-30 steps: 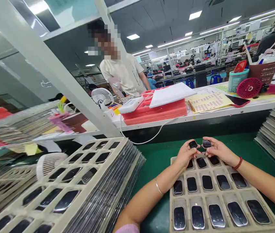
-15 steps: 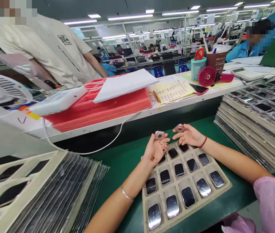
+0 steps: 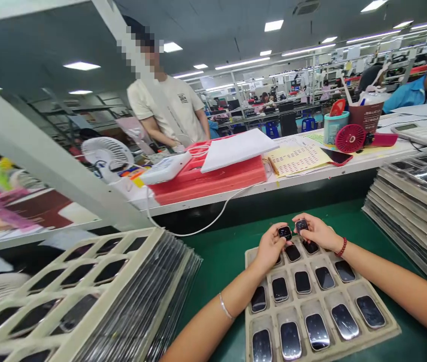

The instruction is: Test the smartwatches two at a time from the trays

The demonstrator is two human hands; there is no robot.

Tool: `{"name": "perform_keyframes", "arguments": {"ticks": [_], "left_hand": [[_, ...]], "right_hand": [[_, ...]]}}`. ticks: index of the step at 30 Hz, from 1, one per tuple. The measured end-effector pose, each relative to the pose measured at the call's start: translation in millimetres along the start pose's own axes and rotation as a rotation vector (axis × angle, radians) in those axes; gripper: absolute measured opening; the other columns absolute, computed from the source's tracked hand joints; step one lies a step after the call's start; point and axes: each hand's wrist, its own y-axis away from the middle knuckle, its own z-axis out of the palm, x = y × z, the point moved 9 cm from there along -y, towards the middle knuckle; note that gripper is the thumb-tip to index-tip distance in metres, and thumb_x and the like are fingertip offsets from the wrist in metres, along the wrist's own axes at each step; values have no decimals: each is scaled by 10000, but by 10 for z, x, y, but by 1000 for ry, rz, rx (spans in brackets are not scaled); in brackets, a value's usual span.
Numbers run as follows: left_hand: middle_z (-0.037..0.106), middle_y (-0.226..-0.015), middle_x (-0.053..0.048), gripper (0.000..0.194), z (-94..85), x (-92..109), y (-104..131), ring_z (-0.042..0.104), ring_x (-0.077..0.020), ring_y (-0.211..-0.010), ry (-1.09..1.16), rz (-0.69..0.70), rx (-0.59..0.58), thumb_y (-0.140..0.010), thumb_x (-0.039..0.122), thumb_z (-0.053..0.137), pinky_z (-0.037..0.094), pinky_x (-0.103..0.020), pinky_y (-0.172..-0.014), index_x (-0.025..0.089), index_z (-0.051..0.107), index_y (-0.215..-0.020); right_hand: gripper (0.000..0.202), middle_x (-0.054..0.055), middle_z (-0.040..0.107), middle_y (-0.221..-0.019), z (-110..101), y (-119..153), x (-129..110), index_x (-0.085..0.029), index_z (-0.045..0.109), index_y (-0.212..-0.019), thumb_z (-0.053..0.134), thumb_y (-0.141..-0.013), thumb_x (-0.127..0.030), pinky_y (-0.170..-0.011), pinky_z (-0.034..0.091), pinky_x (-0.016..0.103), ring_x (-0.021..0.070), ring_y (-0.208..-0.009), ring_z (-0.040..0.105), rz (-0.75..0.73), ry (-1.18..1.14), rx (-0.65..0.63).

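Note:
In my left hand (image 3: 270, 247) is a smartwatch body (image 3: 284, 232), its dark screen turned toward me. Another smartwatch body (image 3: 301, 225) is gripped in my right hand (image 3: 318, 232), also screen side up. Both hands are above the far edge of a beige compartment tray (image 3: 330, 347). Rows of strapless watch bodies lie in its pockets, such as a watch (image 3: 317, 331) in the near row. My wrists and fingers hide part of the far row.
At left rises a stack of filled trays (image 3: 130, 296), and another tray stack (image 3: 405, 211) stands at right. Beyond the green bench, a white shelf (image 3: 236, 193) carries red foam (image 3: 213, 183), papers, a phone (image 3: 337, 157) and a small fan (image 3: 350, 138). A person (image 3: 171, 110) stands behind it.
Both watches have been turned over, from their sensor backs to their screens facing me. My hands are now palm down rather than palm up. The head view has swung left.

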Motion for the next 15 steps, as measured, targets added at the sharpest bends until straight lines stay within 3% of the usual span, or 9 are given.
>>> {"name": "perform_keyframes", "arguments": {"ticks": [4,15], "left_hand": [[701,-987,-62,475,5,-3,-8,716,-171,-745,2,-8,3,-632,43,632,441,-189,-517,184,611,-1085],[692,-998,-55,473,-4,-5,-16,697,-156,-714,-20,19,4,-647,54,622,515,-251,-635,198,620,-1097]], "right_hand": [[467,52,656,-965,20,3,5,-181,545,-1154,664,-703,-164,-535,505,230,128,-694,599,16,56,-20],[418,36,639,-933,2,-25,95,-180,550,-1152,625,-741,-191,-537,513,256,109,-609,575,4,42,-17]]}}
